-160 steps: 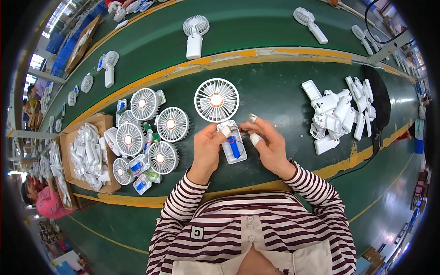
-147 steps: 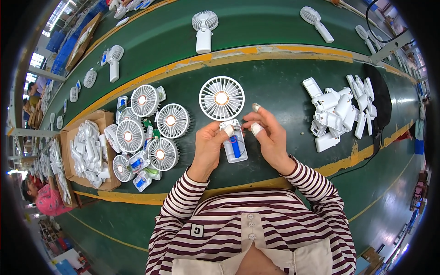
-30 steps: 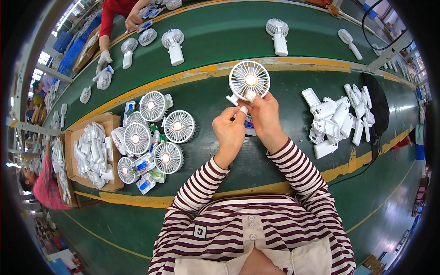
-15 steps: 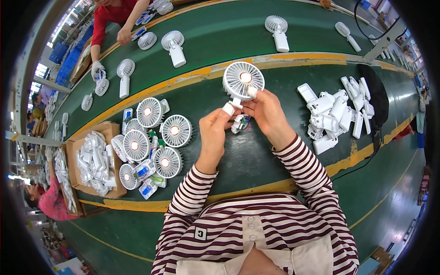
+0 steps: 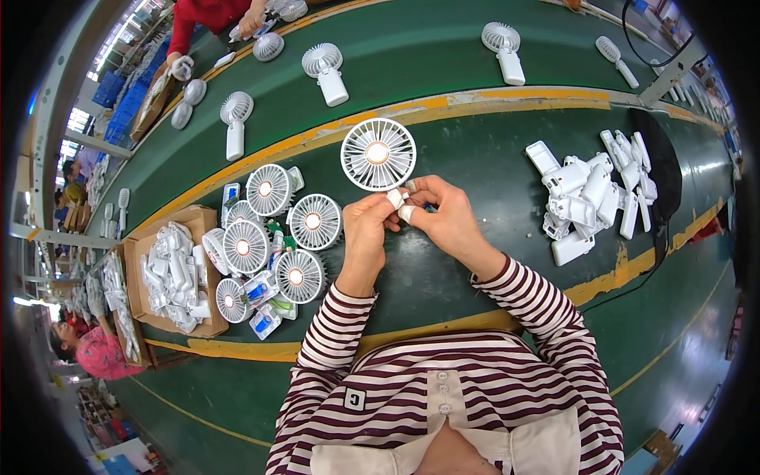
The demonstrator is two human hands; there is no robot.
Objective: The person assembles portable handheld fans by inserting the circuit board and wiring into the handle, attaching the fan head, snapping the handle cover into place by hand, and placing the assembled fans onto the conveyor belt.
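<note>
A white handheld fan (image 5: 378, 136) with a round slatted grille and a shiny centre is up in front of me, its grille facing up. At its neck, my left hand (image 5: 366, 233) is closed and pinches it. Close against those fingers, my right hand (image 5: 451, 218) is also closed, its thumb and fingertips at the fan's lower end. White wraps cover several of my fingertips. A small blue-green bit shows beneath the right fingers; my hands hide the rest of the fan's lower end.
Fan heads with open housings (image 5: 244, 247) are heaped at left, beside a cardboard box (image 5: 212, 273) of white parts. White shells (image 5: 582, 194) lie piled at right by a black object (image 5: 659, 166). Beyond the yellow edge, a green belt (image 5: 412, 71) carries fans; a red-sleeved person (image 5: 210, 12) works there.
The fan has shifted left and slightly nearer, its face turning. My right hand has gone from the grille's rim down to the neck. The wired part below is now mostly covered by my fingers.
</note>
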